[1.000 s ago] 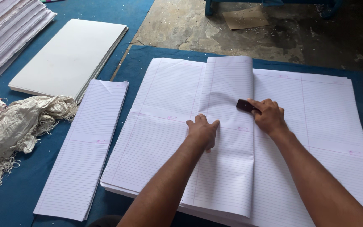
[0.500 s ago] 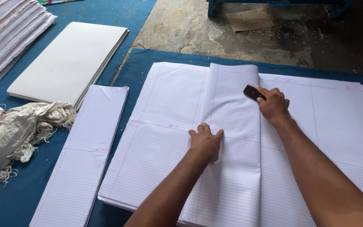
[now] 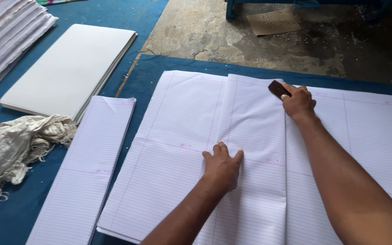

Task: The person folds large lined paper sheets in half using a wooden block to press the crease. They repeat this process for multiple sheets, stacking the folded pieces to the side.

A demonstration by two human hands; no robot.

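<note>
Fingers (image 3: 291,93) grip a dark block (image 3: 278,88) beside folded ruled sheet (image 3: 255,149).

This looks like a small paper or notebook-making workshop. Work is done on the floor, on a blue cloth mat (image 3: 19,213) spread over rough, stained concrete floor (image 3: 196,31). Large white ruled paper sheets (image 3: 178,149) lie stacked on the mat, with a pile of plain white boards (image 3: 69,68) toward its far left corner and a narrow folded ruled stack (image 3: 87,172) between them.
</note>
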